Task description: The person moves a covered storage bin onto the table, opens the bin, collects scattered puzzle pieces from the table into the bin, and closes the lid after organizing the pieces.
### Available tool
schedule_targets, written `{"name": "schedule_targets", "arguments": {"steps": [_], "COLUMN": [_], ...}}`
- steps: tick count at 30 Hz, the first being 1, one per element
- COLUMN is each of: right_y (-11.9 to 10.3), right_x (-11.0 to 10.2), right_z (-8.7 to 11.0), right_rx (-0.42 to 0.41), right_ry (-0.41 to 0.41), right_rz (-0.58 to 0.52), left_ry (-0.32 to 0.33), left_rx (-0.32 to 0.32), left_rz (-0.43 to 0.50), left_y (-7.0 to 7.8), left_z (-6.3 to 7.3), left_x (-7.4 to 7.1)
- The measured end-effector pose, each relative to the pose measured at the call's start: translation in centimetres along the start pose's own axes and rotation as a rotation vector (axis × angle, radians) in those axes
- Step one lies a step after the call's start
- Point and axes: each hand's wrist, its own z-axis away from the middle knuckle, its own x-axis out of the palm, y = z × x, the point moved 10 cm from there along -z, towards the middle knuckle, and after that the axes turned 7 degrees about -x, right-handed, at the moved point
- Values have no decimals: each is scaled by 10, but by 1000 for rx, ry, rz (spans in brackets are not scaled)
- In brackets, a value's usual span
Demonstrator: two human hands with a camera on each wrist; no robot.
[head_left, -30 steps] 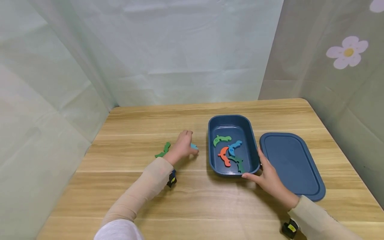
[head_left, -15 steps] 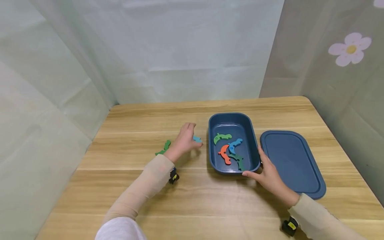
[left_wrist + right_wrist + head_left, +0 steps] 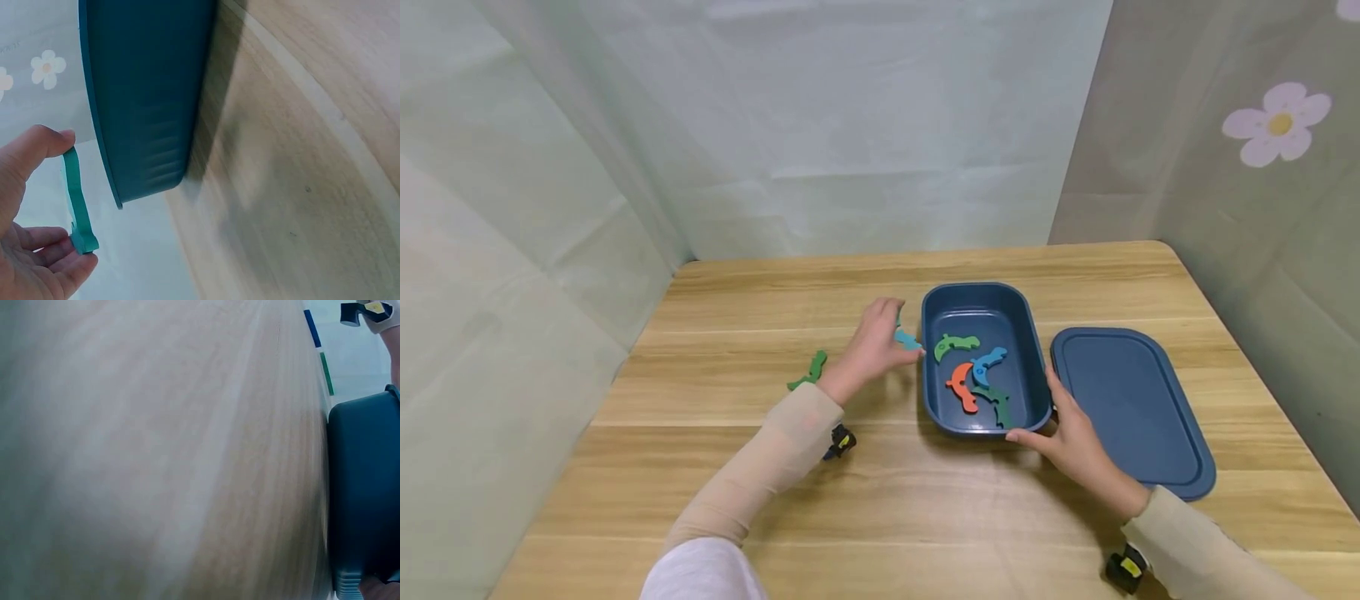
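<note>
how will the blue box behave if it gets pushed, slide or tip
The box would likely slide rather than tip, being low and wide. It seems stiff: its walls show no bending where the right hand grips a corner. The pieces inside lie loose, so they may shift.

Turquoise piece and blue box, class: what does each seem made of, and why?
Turquoise piece: perhaps painted wood or plastic, matte; flat, evenly coloured edge, no grain showing. Blue box: probably plastic, slightly glossy; smooth surface, faint highlights inside.
</note>
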Motion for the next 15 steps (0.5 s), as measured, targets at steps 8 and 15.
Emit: {"name": "schedule_targets", "arguments": {"steps": [8, 15], "right_y": [-2, 0], "right_x": [-1, 0], "right_z": [-1, 0], "right_rx": [-24, -17], "right_ry": [16, 8], "right_rz": [-2, -9], "left_ry": [33, 5], "left_rx": [52, 41], "left_rz": [27, 30], "left_y": [12, 20], "left_z": [-5, -7], "left_x": [-3, -2]}}
